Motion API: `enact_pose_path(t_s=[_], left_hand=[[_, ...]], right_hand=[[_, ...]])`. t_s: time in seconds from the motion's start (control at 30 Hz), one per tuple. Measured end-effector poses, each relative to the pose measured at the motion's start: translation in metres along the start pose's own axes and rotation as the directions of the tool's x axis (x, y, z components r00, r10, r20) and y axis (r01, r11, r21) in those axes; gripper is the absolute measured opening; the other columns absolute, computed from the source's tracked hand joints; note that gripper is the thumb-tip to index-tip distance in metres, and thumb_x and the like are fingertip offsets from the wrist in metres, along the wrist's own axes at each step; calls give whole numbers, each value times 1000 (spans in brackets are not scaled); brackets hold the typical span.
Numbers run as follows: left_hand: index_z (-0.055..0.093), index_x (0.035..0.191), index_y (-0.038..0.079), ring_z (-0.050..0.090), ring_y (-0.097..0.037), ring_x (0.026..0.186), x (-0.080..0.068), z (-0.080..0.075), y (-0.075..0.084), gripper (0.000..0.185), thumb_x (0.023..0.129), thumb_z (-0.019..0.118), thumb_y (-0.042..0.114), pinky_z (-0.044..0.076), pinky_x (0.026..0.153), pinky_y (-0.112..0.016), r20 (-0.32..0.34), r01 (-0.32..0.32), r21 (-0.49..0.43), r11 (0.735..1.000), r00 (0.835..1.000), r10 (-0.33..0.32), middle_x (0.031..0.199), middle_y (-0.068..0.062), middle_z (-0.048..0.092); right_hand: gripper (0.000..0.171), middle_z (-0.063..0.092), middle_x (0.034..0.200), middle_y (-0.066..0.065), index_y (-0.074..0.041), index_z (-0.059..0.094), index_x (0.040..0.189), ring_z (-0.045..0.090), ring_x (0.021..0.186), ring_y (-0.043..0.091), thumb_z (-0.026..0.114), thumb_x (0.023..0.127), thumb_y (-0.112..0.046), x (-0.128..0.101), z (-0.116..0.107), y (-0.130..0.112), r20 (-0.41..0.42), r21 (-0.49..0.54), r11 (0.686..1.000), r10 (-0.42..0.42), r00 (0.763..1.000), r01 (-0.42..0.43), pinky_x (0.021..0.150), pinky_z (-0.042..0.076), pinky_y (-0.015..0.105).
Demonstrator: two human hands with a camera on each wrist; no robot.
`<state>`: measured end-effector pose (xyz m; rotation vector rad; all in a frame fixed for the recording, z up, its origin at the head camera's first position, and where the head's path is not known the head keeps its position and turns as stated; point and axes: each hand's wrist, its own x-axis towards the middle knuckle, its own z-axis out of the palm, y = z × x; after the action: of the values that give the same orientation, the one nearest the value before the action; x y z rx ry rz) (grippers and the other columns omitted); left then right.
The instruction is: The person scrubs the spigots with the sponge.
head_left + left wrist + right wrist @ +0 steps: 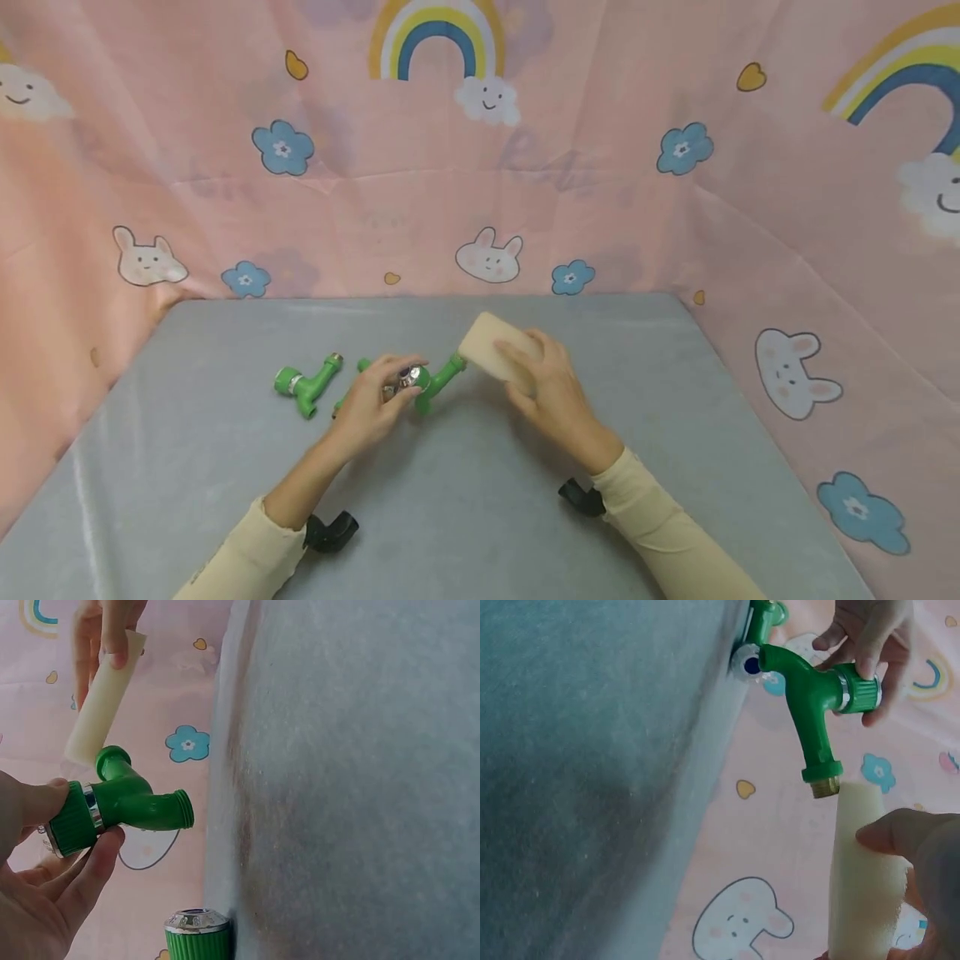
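My left hand (367, 402) pinches a green faucet (446, 378) by its ribbed knob (73, 817), thumb on one side and fingers on the other. The faucet is raised off the table, and its brass threaded end (825, 786) points towards my right hand (557, 392). That hand grips a cream-coloured sponge block (480, 343) between thumb and fingers. One end of the sponge meets the brass end or lies very close to it. In the right wrist view the thumb lies along the sponge's face.
A second green faucet (309, 388) lies on the grey-covered table (465, 517), to the left. Another one (364, 365) is partly hidden behind my left hand. A pink printed cloth (600, 217) hangs at the back and sides. Black curved pieces (330, 533) sit at both wrists.
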<state>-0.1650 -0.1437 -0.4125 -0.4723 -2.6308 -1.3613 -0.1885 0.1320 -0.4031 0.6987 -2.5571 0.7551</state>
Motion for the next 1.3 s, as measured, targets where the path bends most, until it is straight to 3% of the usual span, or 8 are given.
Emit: enact_pose_path(t_s=[0.17,0.33,0.5,0.87,1.1,1.3], left_hand=[[65,132,11,67,-29,106,-2,0,1,41,93,70,3,64,83,-37,-9,-3,54,999,1000,3,131,-14,64],[67,128,12,68,-27,106,-2,4,2,41,90,73,1,64,82,-32,-28,-52,111,992,998,55,131,-12,65],[68,123,9,66,-31,115,-2,4,4,37,88,74,-3,64,87,-33,-51,-52,60,997,997,56,130,-14,64],[70,120,4,67,-34,114,-1,6,4,33,88,75,0,62,90,-33,-66,-65,30,997,996,67,129,-17,65],[69,121,4,67,-35,116,-2,4,4,32,89,72,-3,62,92,-32,-66,-51,28,998,996,53,131,-17,63],[70,121,5,69,-30,110,0,2,2,36,87,73,-6,63,88,-33,-65,-56,106,993,996,64,131,-15,65]], right_hand=[[57,50,139,28,-16,61,141,49,119,47,77,87,-13,1,-1,-1,-34,37,997,65,997,-64,84,54,55],[61,49,140,30,-16,53,147,51,120,48,74,90,-17,-2,3,-9,36,112,994,12,999,-16,89,52,58],[58,47,142,30,-21,54,148,48,126,47,72,93,-20,-6,9,-17,105,113,993,-30,994,18,93,52,61],[56,50,138,28,-21,59,143,49,123,44,76,91,-20,-8,9,-16,100,64,998,-24,995,17,89,55,57],[56,50,138,29,-20,61,142,49,124,45,78,89,-18,-6,5,-11,90,45,999,17,996,-21,90,55,58],[55,48,139,28,-19,60,142,49,121,45,76,90,-17,-4,-1,-4,53,53,993,102,993,-105,85,55,56]])
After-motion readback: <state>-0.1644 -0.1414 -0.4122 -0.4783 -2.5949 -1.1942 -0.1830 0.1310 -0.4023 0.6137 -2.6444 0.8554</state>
